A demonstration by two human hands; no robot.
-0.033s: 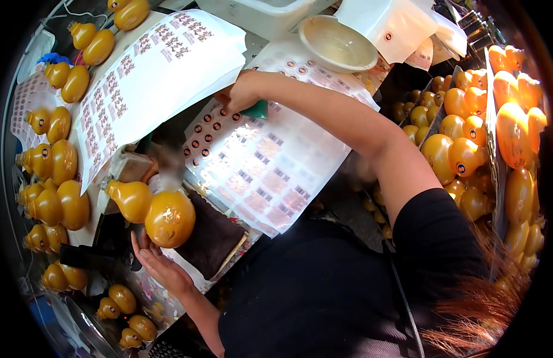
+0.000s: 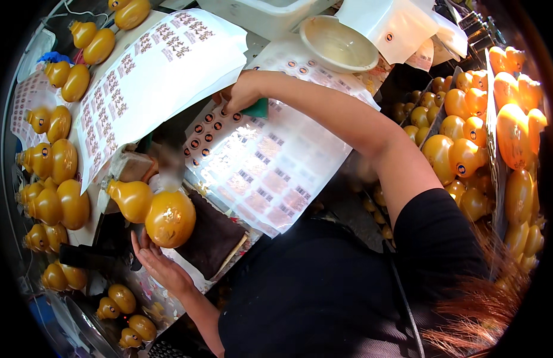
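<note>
A glossy yellow-brown gourd (image 2: 171, 219) with a narrow neck lies tilted over a dark cloth pad (image 2: 214, 238). My left hand (image 2: 163, 268) is against the underside of its larger bulb; the fingertips touch it and the thumb is hidden. Farther off, my right hand (image 2: 243, 92) is closed at the upper left edge of a clear sticker sheet (image 2: 252, 161). Its fingertips are by the small round dark stickers, partly shaded. Beneath the palm shows a flat green piece (image 2: 256, 108); whether the hand grips it too is hidden.
A white printed sheet (image 2: 151, 77) arches up on the left. Several gourds (image 2: 64, 161) line the left side, and more fill boxes (image 2: 452, 152) on the right. A pale bowl (image 2: 339, 45) and a white plastic tub (image 2: 258, 18) stand at the back.
</note>
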